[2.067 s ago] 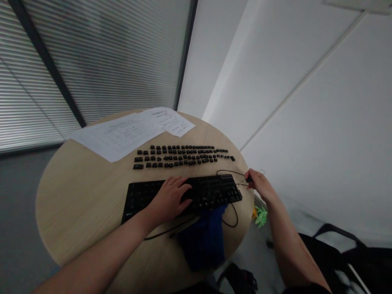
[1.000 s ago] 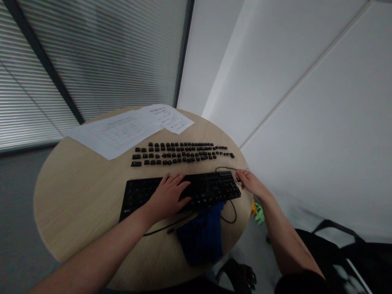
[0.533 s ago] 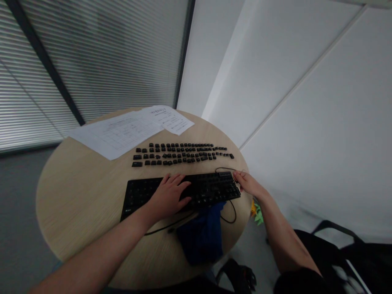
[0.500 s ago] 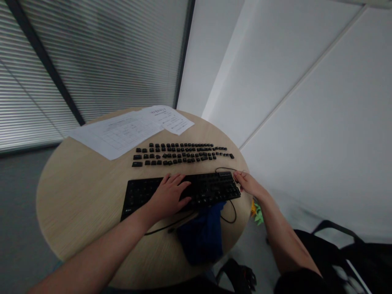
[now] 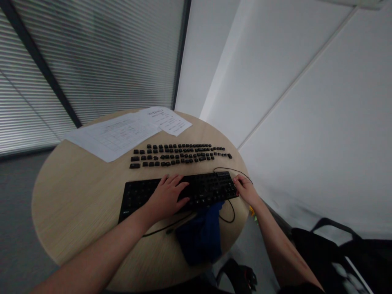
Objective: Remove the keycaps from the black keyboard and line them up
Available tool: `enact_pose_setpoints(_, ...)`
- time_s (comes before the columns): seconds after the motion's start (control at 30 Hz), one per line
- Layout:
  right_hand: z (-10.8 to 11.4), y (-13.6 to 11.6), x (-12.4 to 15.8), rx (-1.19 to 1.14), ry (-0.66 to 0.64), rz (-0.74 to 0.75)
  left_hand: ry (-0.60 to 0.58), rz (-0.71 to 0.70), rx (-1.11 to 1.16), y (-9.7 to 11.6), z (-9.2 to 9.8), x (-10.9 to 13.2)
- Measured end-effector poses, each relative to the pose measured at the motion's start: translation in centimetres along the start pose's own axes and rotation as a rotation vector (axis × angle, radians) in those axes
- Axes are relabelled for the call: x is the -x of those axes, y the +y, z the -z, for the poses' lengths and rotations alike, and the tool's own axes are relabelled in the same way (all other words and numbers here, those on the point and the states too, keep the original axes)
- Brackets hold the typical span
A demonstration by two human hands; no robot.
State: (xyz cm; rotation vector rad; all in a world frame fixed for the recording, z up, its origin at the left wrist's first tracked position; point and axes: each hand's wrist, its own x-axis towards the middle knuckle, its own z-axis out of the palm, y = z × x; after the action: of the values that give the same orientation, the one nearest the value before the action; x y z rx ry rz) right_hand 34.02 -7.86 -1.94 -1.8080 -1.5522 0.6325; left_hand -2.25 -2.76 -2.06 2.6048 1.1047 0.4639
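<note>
A black keyboard (image 5: 139, 197) lies on a round wooden table (image 5: 79, 196), many of its key positions looking bare. My left hand (image 5: 167, 197) rests flat on the keyboard's middle with the fingers spread, holding nothing. My right hand (image 5: 245, 191) is at the keyboard's right end, its fingers curled against the corner; whatever is in them is hidden. Several loose black keycaps (image 5: 177, 154) are laid out in rows just behind the keyboard. A thin black cable (image 5: 228, 217) loops from the right end toward the table's near edge.
A blue cloth (image 5: 200, 234) hangs over the near table edge under the keyboard. Two printed sheets (image 5: 116, 134) lie at the back left of the table. A black bag (image 5: 337, 253) sits on the floor at the right. Window blinds and white walls stand behind.
My right hand has come in from beyond the table's right edge to the keyboard's right end. The small dark thing seen in it earlier no longer shows. My left hand has stayed put.
</note>
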Motion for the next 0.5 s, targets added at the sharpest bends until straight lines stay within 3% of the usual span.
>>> enact_pose_setpoints(0.17, -0.9, -0.7, 0.5, 0.155, 0.125, 0.083, 0.003, 0.002, -0.007, 0.0, 0.0, 0.1)
enact_pose_setpoints(0.43, -2.2, 0.6, 1.4, 0.096, 0.368, 0.077, 0.011, 0.004, -0.006, -0.1, -0.1, 0.1)
enact_pose_setpoints(0.5, -2.1, 0.8, 1.4, 0.049, 0.3, 0.047, 0.009, 0.005, -0.015, -0.1, -0.1, 0.1)
